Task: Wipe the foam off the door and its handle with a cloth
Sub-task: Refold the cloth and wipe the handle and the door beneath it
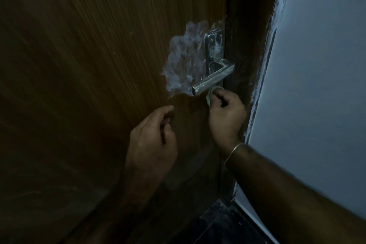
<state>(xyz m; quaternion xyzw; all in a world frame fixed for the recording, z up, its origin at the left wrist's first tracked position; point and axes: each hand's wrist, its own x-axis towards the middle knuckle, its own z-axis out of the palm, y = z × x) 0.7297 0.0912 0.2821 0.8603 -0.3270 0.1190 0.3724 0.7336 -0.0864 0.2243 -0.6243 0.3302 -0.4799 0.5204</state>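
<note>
— Gripping anything, that right hand (pixel 225 113)?
— Yes, its fingers are curled round a small pale cloth (pixel 210 95), bunched up and pressed just under the metal handle (pixel 213 79), close to the door's edge.
— And the left hand (pixel 152 134)?
— Lower and to the left, in front of the wooden door (pixel 89 65). Its fingers are loosely curled and it holds nothing; whether the fingertips touch the wood I cannot tell.
— Where is the foam (pixel 184 59)?
— A whitish smeared patch on the door, left of the handle's plate (pixel 213 45), with streaks on the plate and along the lever as well. The wood below the lever looks dark and free of foam.
— Anything else?
— A thin bangle (pixel 233 152) on the right wrist, a dark door frame (pixel 249 45) just beside the handle, and a pale wall (pixel 320 85) to the right
</note>
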